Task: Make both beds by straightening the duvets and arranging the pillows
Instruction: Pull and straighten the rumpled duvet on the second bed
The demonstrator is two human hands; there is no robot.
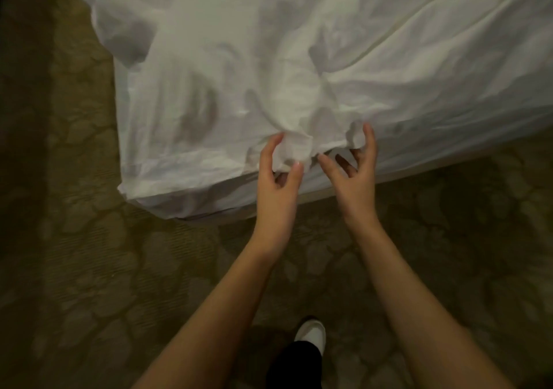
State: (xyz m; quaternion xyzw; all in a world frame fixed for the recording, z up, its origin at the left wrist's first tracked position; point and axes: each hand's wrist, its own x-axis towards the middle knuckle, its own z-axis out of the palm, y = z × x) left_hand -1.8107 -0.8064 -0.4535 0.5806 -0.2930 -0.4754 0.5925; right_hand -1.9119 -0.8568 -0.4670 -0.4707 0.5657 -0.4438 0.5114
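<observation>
A white, crumpled duvet (299, 44) covers the bed and hangs over its near edge and left corner. My left hand (276, 176) grips a bunched fold of the duvet's edge between thumb and fingers. Just to its right, my right hand (354, 170) has its fingers spread and half curled at the same edge; its fingertips touch the cloth without closing on it. No pillow is in view.
A dark patterned carpet (104, 269) lies in front of and left of the bed. The bed's base (323, 192) shows as a pale strip under the duvet. My white shoe (311, 333) stands on the carpet close to the bed.
</observation>
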